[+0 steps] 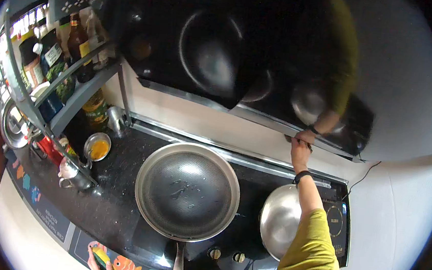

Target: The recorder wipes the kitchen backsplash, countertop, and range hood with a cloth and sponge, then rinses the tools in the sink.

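Observation:
My left hand [101, 267], at the bottom edge, grips a yellow and dark green item [102, 257] that looks like a scouring sponge. My right arm stretches over the stove, and my right hand [301, 152] is at the lower edge of the glossy black range hood [205, 84]; its fingers are bent by a small dark thing, and their hold is unclear. Before me a wide wok [187, 194] with a honeycomb-patterned inside rests on the left of the cooktop, its handle towards me. A shiny metal bowl or wok [279, 221] sits partly under my right arm.
Left on the black counter are a small metal bowl of orange-yellow liquid [99, 150], a metal cup [116, 118] and a steel mug [75, 178]. A grey metal rack [84, 96] carries bottles [78, 42]. Two stove knobs [215, 254] face me; an induction cooker [334, 222] is at right.

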`<state>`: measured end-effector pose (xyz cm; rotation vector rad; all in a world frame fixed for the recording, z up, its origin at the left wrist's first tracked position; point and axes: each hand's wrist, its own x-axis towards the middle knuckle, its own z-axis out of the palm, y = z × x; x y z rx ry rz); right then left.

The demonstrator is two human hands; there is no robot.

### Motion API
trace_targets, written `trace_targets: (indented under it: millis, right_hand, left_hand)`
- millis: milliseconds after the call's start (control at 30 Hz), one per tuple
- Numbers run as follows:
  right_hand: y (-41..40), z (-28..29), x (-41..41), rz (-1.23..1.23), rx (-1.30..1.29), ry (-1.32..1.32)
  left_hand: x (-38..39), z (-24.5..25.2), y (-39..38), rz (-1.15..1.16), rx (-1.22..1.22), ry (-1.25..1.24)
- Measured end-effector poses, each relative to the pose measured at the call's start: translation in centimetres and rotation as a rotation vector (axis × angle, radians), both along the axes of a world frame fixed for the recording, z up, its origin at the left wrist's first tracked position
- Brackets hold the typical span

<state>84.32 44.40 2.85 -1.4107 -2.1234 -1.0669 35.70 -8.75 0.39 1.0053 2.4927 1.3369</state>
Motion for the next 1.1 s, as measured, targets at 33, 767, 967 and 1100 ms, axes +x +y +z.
trace_targets:
  millis: [33,767,967,1100]
  right_hand:
    - [-0.3,-0.2,0.5,-0.093,0.026,0.177]
    - [-16.2,11.9,5.7,-0.266,-0.515,0.307]
    - [-27.4,13.6,16.5,-0.252,-0.355,0.542]
    - [-32.4,13.4,22.6,-0.245,-0.275,0.628]
  left_hand:
    - [0.1,0.5,0.1,0.014,-0.006,0.0]
    - [-3.4,5.0,1.9,-0.217,0.252,0.027]
    - [-0.5,7.0,1.7,-0.206,0.206,0.114]
    - [1.4,6.3,0.4,-0.165,0.274,0.221]
